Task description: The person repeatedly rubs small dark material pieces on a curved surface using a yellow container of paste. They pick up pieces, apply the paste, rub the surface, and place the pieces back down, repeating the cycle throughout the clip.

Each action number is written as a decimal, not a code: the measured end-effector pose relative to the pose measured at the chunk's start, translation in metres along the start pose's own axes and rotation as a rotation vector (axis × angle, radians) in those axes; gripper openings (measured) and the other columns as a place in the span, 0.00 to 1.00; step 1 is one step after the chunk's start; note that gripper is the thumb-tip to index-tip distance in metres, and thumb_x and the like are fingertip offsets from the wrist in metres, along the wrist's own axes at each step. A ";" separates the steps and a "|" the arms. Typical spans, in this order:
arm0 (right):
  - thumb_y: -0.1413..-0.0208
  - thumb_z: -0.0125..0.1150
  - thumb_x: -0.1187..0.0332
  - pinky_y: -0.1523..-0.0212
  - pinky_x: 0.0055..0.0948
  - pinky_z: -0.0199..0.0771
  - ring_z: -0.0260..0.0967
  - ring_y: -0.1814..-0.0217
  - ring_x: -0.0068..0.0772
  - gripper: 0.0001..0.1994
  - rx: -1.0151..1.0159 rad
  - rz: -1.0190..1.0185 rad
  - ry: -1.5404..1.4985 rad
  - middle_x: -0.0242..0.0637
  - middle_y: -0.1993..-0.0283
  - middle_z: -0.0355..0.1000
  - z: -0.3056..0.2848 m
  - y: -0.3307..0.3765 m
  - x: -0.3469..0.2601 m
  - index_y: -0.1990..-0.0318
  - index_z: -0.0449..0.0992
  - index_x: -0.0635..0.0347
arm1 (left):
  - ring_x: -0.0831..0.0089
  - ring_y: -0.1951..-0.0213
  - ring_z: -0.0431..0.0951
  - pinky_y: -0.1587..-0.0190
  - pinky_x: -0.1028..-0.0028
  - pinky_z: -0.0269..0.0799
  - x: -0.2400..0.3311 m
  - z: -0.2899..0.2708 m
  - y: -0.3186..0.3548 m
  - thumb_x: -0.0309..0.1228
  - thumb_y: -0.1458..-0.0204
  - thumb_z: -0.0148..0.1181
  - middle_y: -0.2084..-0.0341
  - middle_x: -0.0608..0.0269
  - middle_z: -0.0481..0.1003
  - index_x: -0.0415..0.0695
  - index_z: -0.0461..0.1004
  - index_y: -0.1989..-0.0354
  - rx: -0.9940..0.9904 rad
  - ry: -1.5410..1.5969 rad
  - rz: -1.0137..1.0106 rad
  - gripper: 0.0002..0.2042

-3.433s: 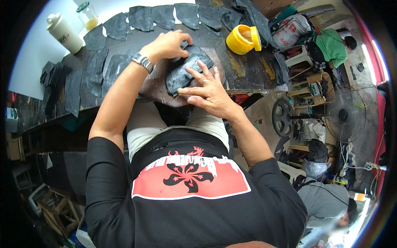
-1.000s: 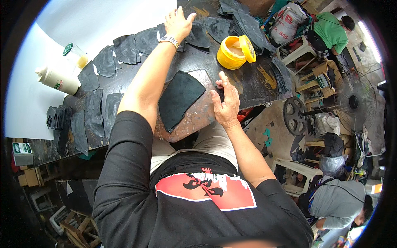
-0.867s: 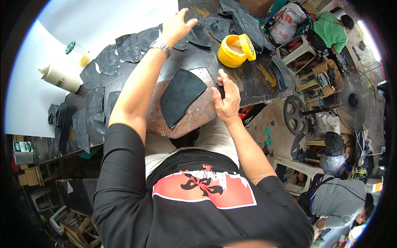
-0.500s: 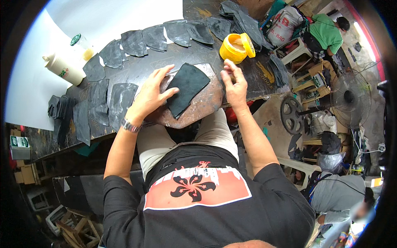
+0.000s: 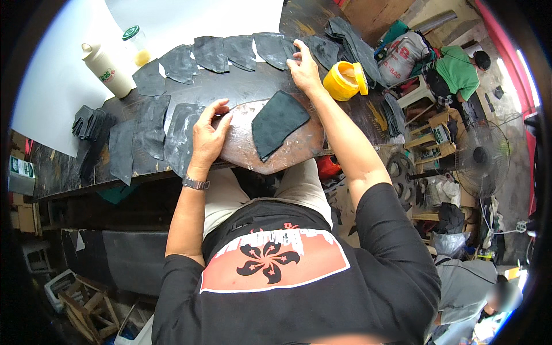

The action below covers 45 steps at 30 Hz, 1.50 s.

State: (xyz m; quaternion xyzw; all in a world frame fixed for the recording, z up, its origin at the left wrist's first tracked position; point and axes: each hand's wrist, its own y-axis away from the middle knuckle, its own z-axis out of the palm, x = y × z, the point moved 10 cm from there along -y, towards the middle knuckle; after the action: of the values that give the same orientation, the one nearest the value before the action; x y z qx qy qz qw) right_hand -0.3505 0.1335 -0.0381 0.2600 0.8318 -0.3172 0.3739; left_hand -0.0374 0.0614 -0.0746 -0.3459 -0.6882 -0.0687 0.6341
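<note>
My left hand (image 5: 208,133) lies flat and open on the brown board (image 5: 247,152); right hand (image 5: 303,70), at one o'clock, touches dark pieces (image 5: 270,49), its grip hidden

One view only, a head-worn fisheye looking steeply down from above the person's own chest. It faces forward over the counter (image 5: 241,92), which fills the upper half of the frame at close arm's reach. Straight edges bow toward the dark round rim; the workshop floor curves away at right.
</note>
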 end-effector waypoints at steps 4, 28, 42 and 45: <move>0.44 0.63 0.68 0.43 0.39 0.75 0.78 0.48 0.45 0.34 0.032 -0.031 0.166 0.53 0.45 0.74 0.010 -0.024 0.016 0.29 0.60 0.51 | 0.66 0.54 0.82 0.48 0.69 0.76 0.002 0.001 0.000 0.28 0.44 0.67 0.58 0.56 0.82 0.43 0.80 0.47 -0.007 -0.061 0.020 0.16; 0.44 0.68 0.50 0.59 0.36 0.78 0.81 0.58 0.37 0.27 -0.031 0.078 0.380 0.44 0.60 0.80 -0.093 0.058 -0.018 0.40 0.76 0.54 | 0.58 0.53 0.78 0.49 0.65 0.74 0.069 0.009 0.016 0.28 0.51 0.71 0.56 0.56 0.79 0.44 0.82 0.57 -0.034 -0.300 0.417 0.12; 0.43 0.62 0.34 0.87 0.27 0.68 0.72 0.88 0.30 0.34 -0.538 0.686 0.706 0.43 0.82 0.76 -0.122 0.034 0.073 0.44 0.71 0.54 | 0.54 0.39 0.72 0.36 0.57 0.65 0.079 0.044 0.026 0.46 0.52 0.71 0.41 0.56 0.74 0.49 0.77 0.41 -0.389 -0.481 0.464 0.29; 0.42 0.61 0.36 0.84 0.29 0.72 0.74 0.84 0.30 0.32 -0.540 0.581 0.669 0.42 0.81 0.76 -0.121 0.039 0.056 0.51 0.75 0.59 | 0.56 0.40 0.73 0.39 0.59 0.67 0.073 0.039 0.022 0.49 0.49 0.69 0.45 0.57 0.76 0.50 0.78 0.44 -0.350 -0.401 0.419 0.26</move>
State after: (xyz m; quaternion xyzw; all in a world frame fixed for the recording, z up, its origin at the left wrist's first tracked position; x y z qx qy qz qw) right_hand -0.4126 0.2582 -0.0325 0.4617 0.8516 0.1260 0.2140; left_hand -0.0542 0.1267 -0.0223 -0.5900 -0.6909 0.0152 0.4175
